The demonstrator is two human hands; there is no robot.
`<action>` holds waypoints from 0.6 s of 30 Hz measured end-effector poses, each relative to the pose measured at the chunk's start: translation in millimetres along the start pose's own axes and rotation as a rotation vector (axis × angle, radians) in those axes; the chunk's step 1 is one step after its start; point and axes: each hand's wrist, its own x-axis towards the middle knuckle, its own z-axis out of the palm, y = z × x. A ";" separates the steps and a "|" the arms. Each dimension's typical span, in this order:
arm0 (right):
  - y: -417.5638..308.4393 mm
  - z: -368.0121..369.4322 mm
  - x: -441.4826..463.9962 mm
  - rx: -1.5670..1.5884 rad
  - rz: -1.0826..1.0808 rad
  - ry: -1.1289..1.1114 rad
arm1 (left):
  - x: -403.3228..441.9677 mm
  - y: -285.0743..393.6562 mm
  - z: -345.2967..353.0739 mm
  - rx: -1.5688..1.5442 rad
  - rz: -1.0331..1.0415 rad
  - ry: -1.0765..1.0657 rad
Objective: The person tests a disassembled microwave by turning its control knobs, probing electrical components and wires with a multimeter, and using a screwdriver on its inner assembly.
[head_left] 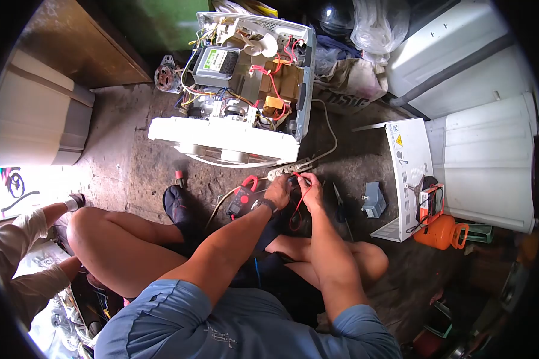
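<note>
My left hand (277, 191), with a watch on the wrist, is closed with its fingertips at the white power strip (279, 173); what it grips is hard to see. Close beside it, my right hand (311, 192) pinches a red test lead (298, 209) that loops down below the fingers. To the left of my hands, a red and dark clamp meter (241, 201) lies on the floor. Ahead stands an opened microwave oven (224, 136), its fan, transformer-like block and coloured wires exposed.
A grey metal box (374, 200) sits on the floor to the right. Beyond it stand a white metal cover (410, 146) and an orange gas canister (442, 232). A small motor-like part (168, 75) lies left of the oven. Another person's legs (33, 230) are at the left.
</note>
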 end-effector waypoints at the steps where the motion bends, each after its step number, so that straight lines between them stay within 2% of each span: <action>1: -3.2 -0.2 0.4 -0.043 -0.004 0.002 | 2.6 -2.7 2.2 -0.015 0.002 0.027; 5: -3.5 2.9 2.4 -0.079 -0.006 -0.005 | 11.0 1.7 0.1 -0.004 -0.047 0.066; 7: 6.1 5.3 5.9 -0.131 -0.127 0.003 | 19.1 10.4 -6.8 -0.011 -0.123 -0.028; 10: 18.3 7.9 13.5 -0.143 -0.185 0.025 | 25.7 15.8 -8.2 -0.020 -0.163 -0.068; 12: 23.8 8.8 16.4 -0.147 -0.143 0.023 | 29.3 22.7 -13.9 -0.018 -0.218 -0.122; 14: 28.2 10.1 18.8 -0.124 -0.144 0.026 | 40.3 12.3 -7.0 0.069 -0.201 -0.083; 17: 23.9 8.7 17.4 -0.157 -0.125 0.019 | 45.2 9.1 -16.0 0.039 -0.212 -0.043; 18: 19.0 6.9 16.7 -0.155 -0.119 0.030 | 50.6 0.8 -14.5 0.104 -0.297 -0.058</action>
